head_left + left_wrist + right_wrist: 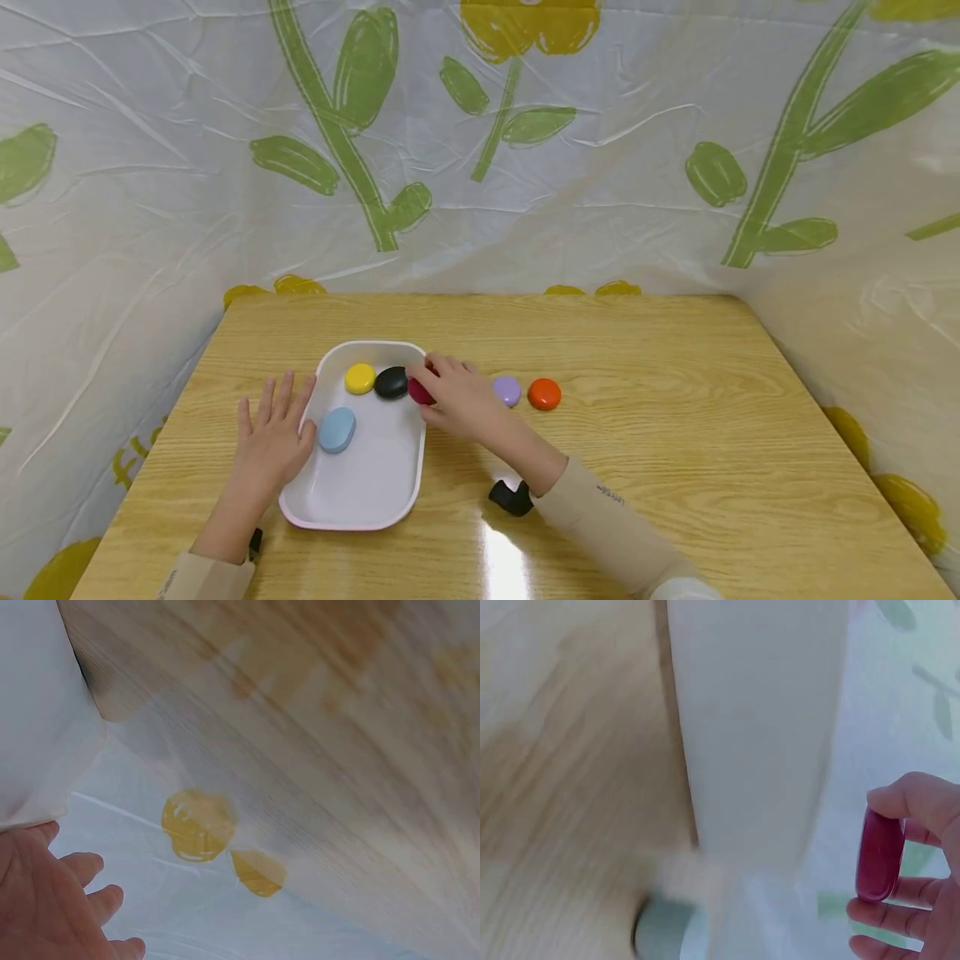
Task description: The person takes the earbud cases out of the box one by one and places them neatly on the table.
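My right hand [461, 400] pinches a dark red, smooth, rounded piece [880, 855] between thumb and fingers, over the right rim of a white tray [363, 492]. In the right wrist view, the piece stands on edge in the grip beside the tray's tall wall [757, 727]. Fingers spread, my left hand [272, 446] lies at the tray's left rim, its thumb against the side. Inside the tray are a yellow round piece [360, 378], a black oval piece [391, 383] and a light blue oval piece [337, 430].
A lilac piece [507, 391] and an orange-red piece [544, 394] lie on the wooden table [675, 433], right of the tray. Beside the right sleeve shows a black curved item [512, 498]. Flower-printed sheeting [600, 192] rises behind the table and along both sides.
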### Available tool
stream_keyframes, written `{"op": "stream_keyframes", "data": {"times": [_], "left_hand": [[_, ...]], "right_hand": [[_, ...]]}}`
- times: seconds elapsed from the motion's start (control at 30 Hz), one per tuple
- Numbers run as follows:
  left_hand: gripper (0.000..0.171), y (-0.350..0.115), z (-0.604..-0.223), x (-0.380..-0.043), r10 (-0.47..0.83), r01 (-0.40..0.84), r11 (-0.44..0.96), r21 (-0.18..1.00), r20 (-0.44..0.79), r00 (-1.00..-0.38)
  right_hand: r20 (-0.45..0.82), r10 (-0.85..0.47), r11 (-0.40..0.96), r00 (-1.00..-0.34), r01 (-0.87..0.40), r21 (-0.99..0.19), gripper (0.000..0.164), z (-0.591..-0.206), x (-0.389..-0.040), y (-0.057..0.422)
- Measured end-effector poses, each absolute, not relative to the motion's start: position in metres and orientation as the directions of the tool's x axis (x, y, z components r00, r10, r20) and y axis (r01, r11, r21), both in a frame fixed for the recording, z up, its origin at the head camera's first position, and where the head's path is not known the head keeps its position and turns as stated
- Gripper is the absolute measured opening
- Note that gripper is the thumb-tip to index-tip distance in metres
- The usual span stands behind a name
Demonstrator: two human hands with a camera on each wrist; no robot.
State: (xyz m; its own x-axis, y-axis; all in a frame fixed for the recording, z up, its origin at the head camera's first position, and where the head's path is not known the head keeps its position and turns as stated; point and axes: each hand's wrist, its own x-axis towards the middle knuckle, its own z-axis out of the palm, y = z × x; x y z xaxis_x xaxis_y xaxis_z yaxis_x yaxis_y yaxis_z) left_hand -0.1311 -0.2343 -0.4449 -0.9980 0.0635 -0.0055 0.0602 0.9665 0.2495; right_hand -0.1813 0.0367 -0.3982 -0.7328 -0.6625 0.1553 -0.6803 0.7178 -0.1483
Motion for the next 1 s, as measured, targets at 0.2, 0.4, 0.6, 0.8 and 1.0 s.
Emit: {"op": "stream_keyframes", "data": {"times": [0.2,0.4,0.6,0.8,1.0], "left_hand": [[0.056,-0.235,-0.446,-0.131,0.065,0.058,0.968,0.244,-0.019,-0.998],[0.056,-0.236,-0.446,-0.131,0.063,0.060,0.964,0.259,-0.007,-0.998],[0.056,-0.235,-0.446,-0.132,0.064,0.061,0.967,0.247,-0.004,-0.998],[0.056,-0.235,-0.445,-0.131,0.060,0.057,0.968,0.246,-0.006,-0.998],[0.056,-0.235,-0.445,-0.132,0.062,0.057,0.968,0.245,-0.012,-0.998]], "right_hand": [[0.217,-0.548,0.782,-0.808,-0.587,-0.209,0.038,-0.401,-0.187,0.090],[0.192,-0.407,0.852,-0.893,-0.447,-0.274,0.043,-0.411,-0.194,0.141],[0.201,-0.296,0.883,-0.934,-0.347,-0.317,0.041,-0.424,-0.195,0.181],[0.175,-0.247,0.906,-0.953,-0.291,-0.306,0.041,-0.437,-0.193,0.207],[0.047,-0.231,0.936,-0.972,-0.235,-0.262,0.042,-0.447,-0.195,0.221]]}}
